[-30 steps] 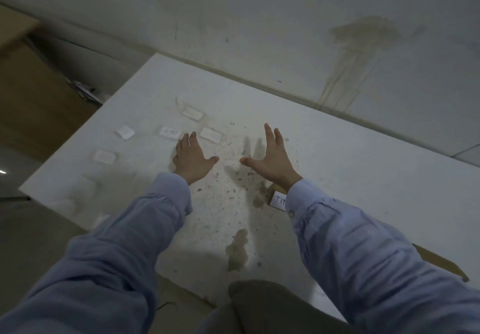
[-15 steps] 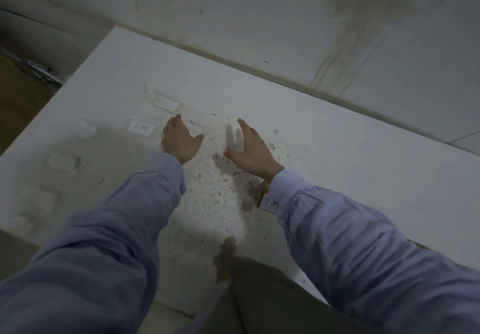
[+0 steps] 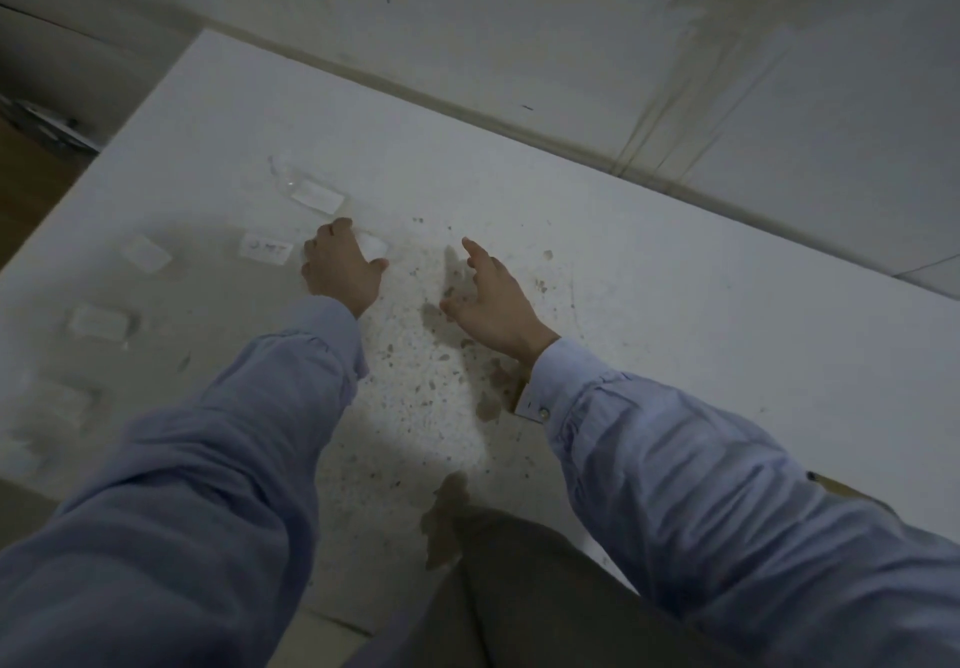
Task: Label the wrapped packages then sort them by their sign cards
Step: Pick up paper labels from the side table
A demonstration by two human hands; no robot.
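Several small white wrapped packages lie on the white, stained table [image 3: 675,314]. My left hand [image 3: 340,269] is on one package [image 3: 375,247]: the fingers curl over its left end and the thumb lies along its near edge. A card with dark writing [image 3: 266,249] lies just left of that hand, and a package in clear wrap [image 3: 314,195] sits beyond it. My right hand [image 3: 493,301] hovers above the speckled patch with its fingers extended, holding nothing. A white sign card [image 3: 529,404] peeks out from under my right cuff.
More pale packages lie along the table's left side [image 3: 148,253] [image 3: 98,321] [image 3: 57,402]. The table's left edge drops to a brown floor [image 3: 31,184]. A stained wall [image 3: 571,43] runs along the far edge. My knee [image 3: 519,589] is below the near edge.
The view has shifted slightly. My left hand's fingers have curled down over the package near the card. My right hand has stayed open and drifted a little toward the left.
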